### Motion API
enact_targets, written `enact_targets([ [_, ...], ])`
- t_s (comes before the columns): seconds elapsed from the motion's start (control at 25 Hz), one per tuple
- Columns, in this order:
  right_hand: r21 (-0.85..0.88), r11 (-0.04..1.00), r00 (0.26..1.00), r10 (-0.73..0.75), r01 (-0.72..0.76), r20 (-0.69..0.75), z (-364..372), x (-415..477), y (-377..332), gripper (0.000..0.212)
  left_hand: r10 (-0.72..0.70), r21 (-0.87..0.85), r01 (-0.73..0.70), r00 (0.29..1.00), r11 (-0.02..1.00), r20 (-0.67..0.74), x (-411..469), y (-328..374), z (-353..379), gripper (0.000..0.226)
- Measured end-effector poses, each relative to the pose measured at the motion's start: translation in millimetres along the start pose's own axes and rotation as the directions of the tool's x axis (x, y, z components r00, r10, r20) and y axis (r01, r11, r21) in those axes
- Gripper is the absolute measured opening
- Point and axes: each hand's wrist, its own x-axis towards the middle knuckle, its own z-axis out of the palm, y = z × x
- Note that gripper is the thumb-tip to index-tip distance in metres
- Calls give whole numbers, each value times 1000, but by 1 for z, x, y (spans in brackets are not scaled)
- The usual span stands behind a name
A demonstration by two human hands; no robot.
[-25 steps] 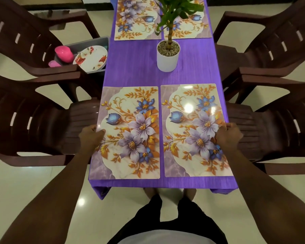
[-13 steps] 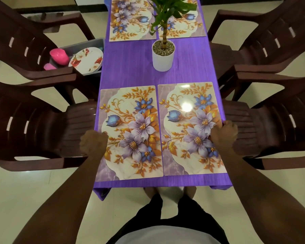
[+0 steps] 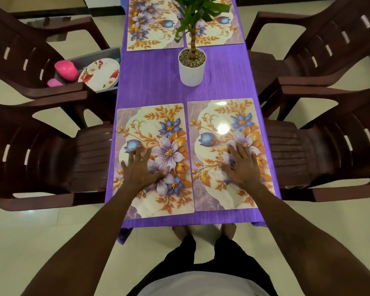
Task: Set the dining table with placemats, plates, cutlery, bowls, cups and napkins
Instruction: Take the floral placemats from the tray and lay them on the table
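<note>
Glossy, smooth placemats (image 3: 226, 129) catch glare on a ribbed purple tablecloth (image 3: 154, 82) between shiny plastic chairs (image 3: 51, 159).

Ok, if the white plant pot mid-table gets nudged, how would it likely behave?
The white pot is narrow with a tall leafy stem above, so it probably tips if pushed high. The gravel filling suggests some base weight; a low push would likely slide it over the purple tablecloth.

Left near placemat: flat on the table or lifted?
Flat: left near placemat lies spread on the tablecloth, no edge raised; left hand rests open on it.
</note>
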Motion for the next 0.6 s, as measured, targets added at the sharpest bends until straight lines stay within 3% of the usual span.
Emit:
enact_targets([
  [0.6, -24, 1000, 1000, 15, -15, 6, -5, -1, 7, 83, 13, -33, -14, 999, 999, -38, 3, -10, 0, 121],
])
